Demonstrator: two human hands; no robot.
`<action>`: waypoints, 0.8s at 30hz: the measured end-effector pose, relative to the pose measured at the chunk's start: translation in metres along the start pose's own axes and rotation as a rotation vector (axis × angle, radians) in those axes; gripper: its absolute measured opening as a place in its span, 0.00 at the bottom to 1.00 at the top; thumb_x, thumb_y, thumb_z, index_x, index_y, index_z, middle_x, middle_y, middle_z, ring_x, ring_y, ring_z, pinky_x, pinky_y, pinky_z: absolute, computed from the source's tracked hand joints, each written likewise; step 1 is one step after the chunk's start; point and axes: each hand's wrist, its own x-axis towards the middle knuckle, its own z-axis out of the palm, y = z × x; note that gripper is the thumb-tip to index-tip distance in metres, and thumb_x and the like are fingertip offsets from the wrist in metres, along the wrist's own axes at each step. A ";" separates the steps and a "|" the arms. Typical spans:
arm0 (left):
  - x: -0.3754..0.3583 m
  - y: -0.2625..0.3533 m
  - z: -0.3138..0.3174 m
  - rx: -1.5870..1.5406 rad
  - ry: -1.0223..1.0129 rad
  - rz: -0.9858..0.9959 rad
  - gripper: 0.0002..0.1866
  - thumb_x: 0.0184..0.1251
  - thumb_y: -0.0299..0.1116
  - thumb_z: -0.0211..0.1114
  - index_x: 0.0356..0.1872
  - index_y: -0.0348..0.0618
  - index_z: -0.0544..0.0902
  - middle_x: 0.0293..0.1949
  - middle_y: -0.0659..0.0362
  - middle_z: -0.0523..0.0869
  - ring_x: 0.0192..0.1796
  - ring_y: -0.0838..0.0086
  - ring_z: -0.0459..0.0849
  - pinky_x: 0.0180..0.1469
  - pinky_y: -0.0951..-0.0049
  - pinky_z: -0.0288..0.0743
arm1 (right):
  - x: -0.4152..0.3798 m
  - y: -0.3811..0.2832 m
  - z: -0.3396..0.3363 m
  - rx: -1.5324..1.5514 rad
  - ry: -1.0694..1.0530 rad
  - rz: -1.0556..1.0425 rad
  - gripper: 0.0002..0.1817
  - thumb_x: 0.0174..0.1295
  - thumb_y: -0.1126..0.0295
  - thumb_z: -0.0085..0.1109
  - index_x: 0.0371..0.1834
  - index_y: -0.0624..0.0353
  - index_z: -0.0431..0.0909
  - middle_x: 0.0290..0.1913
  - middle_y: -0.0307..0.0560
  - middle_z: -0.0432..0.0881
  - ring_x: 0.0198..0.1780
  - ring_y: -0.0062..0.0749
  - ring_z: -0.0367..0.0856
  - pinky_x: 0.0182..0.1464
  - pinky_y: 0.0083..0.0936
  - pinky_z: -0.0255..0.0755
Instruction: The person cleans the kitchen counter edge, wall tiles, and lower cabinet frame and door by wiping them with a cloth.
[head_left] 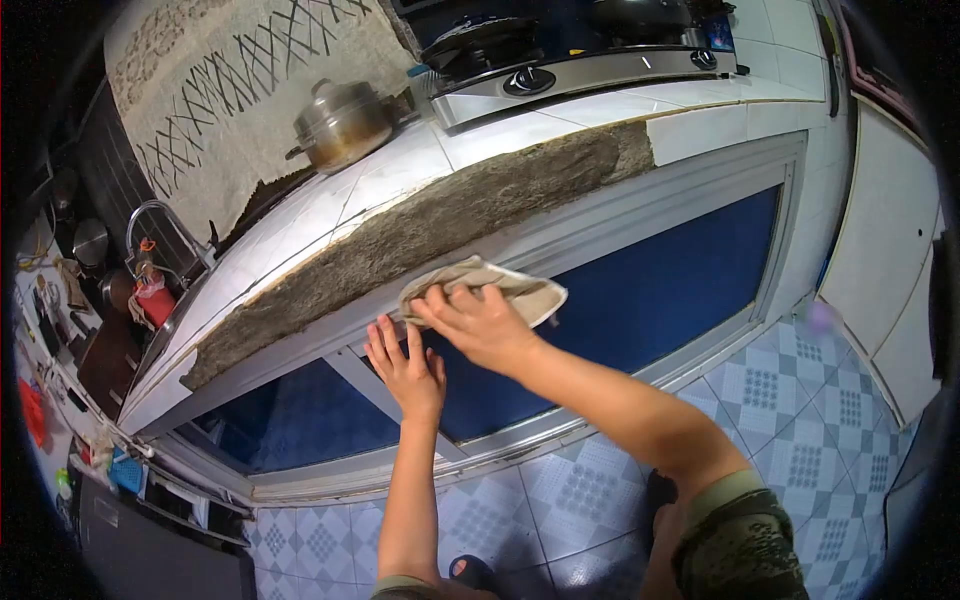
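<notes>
Under my right hand (478,325) is a beige cleaning cloth (530,290) with a pale edge, pressed against the top rail of the metal cabinet frame (640,235). The fingers of that hand curl over the cloth. My left hand (408,375) lies with fingers spread against the frame, just left of and below the cloth, and holds nothing. Blue sliding panels (660,270) sit within the frame. Above it runs a rough strip of bare cement (430,225) along the counter front.
A steel pot (341,125) stands on the white tiled counter (520,135) beside a gas stove (580,85). A faucet (165,215) and hanging kitchen tools are at the left. A white cabinet door (885,250) is at the right, above the patterned floor tiles (590,490).
</notes>
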 end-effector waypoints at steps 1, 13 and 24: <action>0.002 0.002 -0.003 0.013 -0.009 -0.011 0.39 0.49 0.26 0.65 0.69 0.51 0.68 0.74 0.47 0.56 0.75 0.46 0.50 0.73 0.43 0.47 | -0.006 0.015 -0.004 -0.103 -0.012 -0.051 0.29 0.60 0.63 0.50 0.68 0.45 0.66 0.58 0.41 0.68 0.51 0.34 0.68 0.41 0.31 0.65; 0.002 0.006 -0.005 0.037 -0.044 -0.031 0.44 0.47 0.23 0.62 0.73 0.53 0.62 0.75 0.45 0.52 0.76 0.47 0.48 0.74 0.45 0.45 | -0.082 0.127 -0.026 -0.280 -0.066 0.228 0.35 0.55 0.72 0.55 0.70 0.47 0.62 0.60 0.48 0.66 0.47 0.43 0.69 0.40 0.35 0.70; 0.001 0.006 -0.003 0.036 -0.053 -0.034 0.44 0.45 0.23 0.61 0.72 0.52 0.64 0.75 0.45 0.52 0.76 0.47 0.47 0.73 0.43 0.44 | -0.014 0.024 -0.014 -0.206 -0.045 0.008 0.27 0.62 0.62 0.49 0.66 0.54 0.68 0.57 0.44 0.68 0.47 0.31 0.70 0.38 0.26 0.65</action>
